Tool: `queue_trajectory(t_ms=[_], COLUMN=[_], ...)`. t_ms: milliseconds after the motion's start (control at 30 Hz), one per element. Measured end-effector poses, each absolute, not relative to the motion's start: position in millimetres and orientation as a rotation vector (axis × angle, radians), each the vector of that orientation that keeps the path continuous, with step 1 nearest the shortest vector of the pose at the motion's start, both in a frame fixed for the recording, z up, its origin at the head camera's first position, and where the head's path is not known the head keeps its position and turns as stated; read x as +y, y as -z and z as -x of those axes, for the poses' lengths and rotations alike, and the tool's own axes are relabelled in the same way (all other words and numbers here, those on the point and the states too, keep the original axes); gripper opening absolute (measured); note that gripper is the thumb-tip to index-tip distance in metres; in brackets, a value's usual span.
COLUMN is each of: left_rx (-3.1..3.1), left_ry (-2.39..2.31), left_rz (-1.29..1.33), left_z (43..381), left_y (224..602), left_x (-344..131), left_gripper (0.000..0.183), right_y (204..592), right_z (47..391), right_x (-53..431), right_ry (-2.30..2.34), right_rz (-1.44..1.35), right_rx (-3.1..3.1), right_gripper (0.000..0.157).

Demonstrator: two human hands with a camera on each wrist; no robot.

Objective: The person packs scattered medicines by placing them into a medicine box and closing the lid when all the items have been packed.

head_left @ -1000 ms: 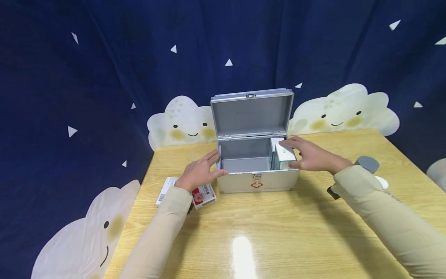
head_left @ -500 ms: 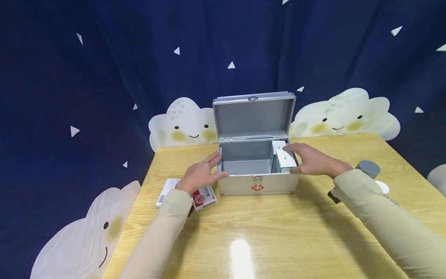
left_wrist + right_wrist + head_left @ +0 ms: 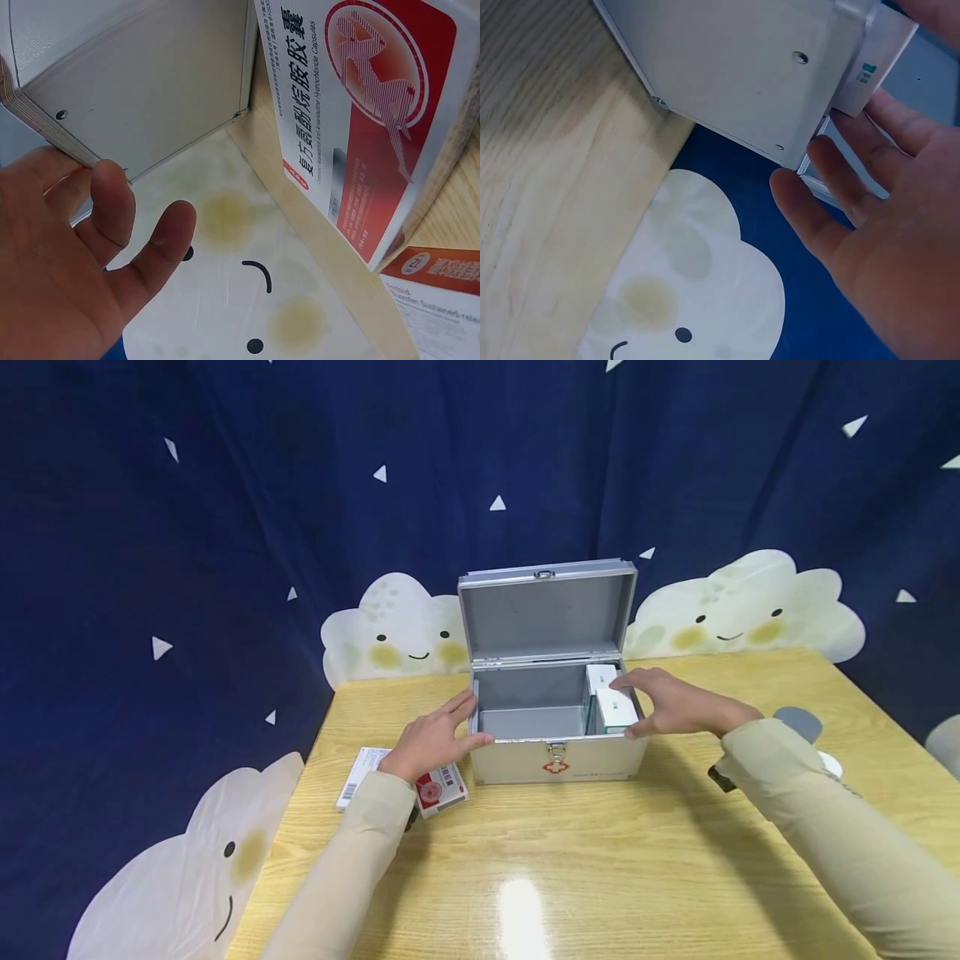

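An aluminium first-aid case (image 3: 510,762) with a red cross stands with its lid raised. My left hand (image 3: 433,743) rests at its left end, fingers along the side rim and thumb spread at the front; the left wrist view shows the ring and little fingers loose outside. My right hand (image 3: 678,703) holds a white medicine box (image 3: 617,707) at the right end inside the case, index finger at its back edge and thumb near its front corner. Behind that box stands a second white box (image 3: 600,677). Both boxes' lower parts are hidden by the case.
Beside the left hand lie a red-and-white capsule box (image 3: 450,785) and a white box (image 3: 360,777), partly under the wrist. By the right sleeve are a grey round object (image 3: 799,723) and a white disc (image 3: 831,764). A dark blue curtain (image 3: 555,460) hangs behind.
My right hand has lowered the front medicine box slightly into the case, and its thumb has shifted toward the box's right corner. My left hand stays at the case's end.
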State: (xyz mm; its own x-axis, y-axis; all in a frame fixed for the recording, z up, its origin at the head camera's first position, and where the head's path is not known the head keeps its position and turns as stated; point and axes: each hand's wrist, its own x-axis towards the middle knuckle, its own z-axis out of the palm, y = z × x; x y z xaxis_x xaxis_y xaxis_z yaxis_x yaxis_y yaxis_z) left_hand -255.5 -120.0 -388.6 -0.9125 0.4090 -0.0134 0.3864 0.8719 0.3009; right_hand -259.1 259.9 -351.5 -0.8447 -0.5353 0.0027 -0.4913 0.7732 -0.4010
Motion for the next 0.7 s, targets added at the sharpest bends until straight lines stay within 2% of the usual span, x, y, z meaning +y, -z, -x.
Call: queue_trajectory(t_ms=[233, 700], left_rx=[2.964, 2.96], left_ry=[-0.481, -0.494], left_rz=[-0.616, -0.626], left_z=[254.9, 253.3], left_y=[388.7, 388.9], left_x=[-120.5, -119.2], left_gripper=[0.082, 0.084], right_y=[350.7, 348.8], right_z=[261.7, 265.1], right_x=[259.6, 261.8], right_ry=[0.57, 0.588], right_rz=[0.842, 0.792], right_rx=[2.889, 2.809], right_gripper=[0.069, 0.071])
